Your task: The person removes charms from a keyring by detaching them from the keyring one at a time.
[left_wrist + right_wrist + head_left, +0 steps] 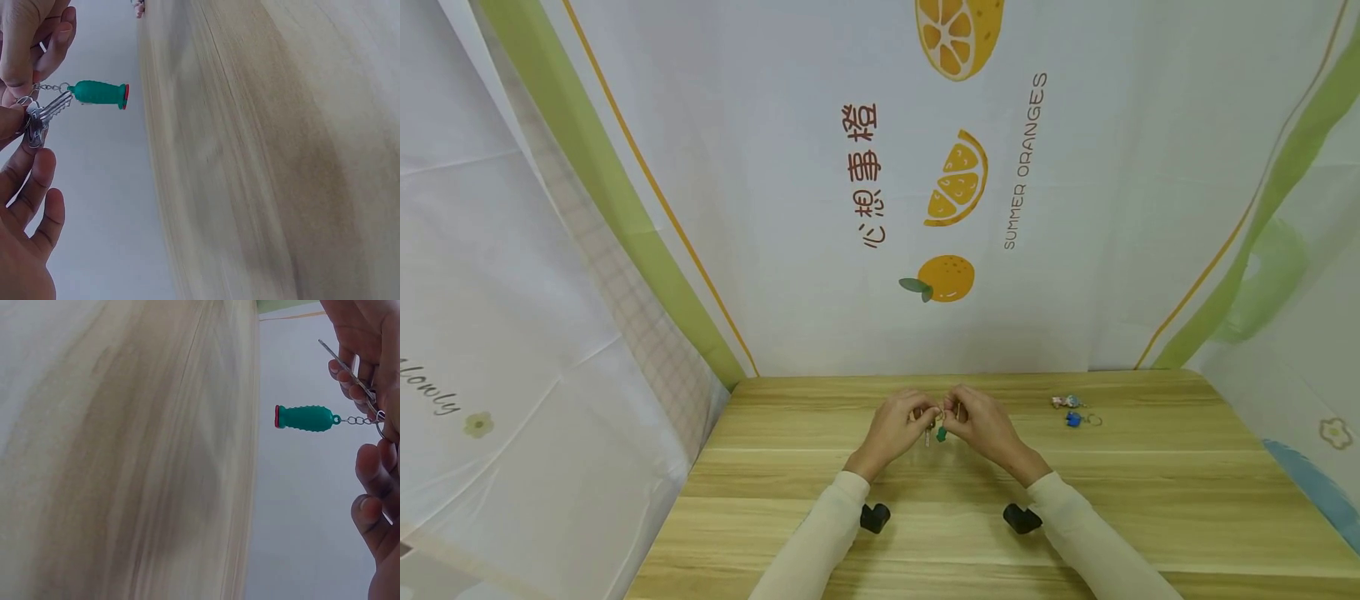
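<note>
Both hands meet over the table, fingers bent around a small metal key ring [380,429]. My left hand [901,425] grips a silver key [56,107] by its head and the ring beside it, with the thumb on top. Opposite it, my right hand [983,425] pinches the ring where a short chain joins it. From that chain [357,421] hangs a green ribbed charm [306,418] with a red end, below the fingertips. The fingers partly hide the ring.
To the right, towards the far edge of the wooden table [1120,500], lie a blue charm with a ring [1073,420] and a pinkish and light blue trinket [1066,402]. White cloth with orange prints [805,317] hangs behind; more cloth encloses both sides.
</note>
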A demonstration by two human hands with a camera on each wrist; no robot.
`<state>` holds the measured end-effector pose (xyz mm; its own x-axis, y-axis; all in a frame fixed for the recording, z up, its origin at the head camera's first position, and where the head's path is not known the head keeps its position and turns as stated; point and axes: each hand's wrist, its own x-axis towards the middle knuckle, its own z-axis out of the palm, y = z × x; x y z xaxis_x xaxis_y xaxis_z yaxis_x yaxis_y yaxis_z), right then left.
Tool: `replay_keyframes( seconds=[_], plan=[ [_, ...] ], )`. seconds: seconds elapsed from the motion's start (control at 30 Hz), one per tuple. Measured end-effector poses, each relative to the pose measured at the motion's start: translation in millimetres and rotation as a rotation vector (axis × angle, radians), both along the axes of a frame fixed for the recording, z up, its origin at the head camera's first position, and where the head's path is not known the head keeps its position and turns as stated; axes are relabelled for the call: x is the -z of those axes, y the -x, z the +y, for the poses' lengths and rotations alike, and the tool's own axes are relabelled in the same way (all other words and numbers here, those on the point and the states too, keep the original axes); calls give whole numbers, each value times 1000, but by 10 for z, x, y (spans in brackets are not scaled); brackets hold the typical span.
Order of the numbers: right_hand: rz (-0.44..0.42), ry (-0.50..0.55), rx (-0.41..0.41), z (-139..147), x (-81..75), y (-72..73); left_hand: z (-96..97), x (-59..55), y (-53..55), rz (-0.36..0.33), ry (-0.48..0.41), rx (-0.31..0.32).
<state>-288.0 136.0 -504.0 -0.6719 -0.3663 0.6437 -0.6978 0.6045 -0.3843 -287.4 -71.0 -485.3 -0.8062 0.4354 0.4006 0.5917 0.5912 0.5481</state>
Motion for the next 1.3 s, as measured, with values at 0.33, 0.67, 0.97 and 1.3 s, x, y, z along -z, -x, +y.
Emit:
replay_keyframes(
  seconds=[0.33,0.67,0.97,1.3],
  plan=[
    [-40,-26,-59,28,1,-3,-2,-15,-11,-15,15,-8],
    [-83,-22,-25,22,22,-17,-31,19,-2,10,-38,-14],
    [-177,35,22,-15,31,-45,-16,7,-1,14,-58,-7],
    [-171,64,-10,-42,33,-64,17,24,-18,2,-73,21]
  ],
)
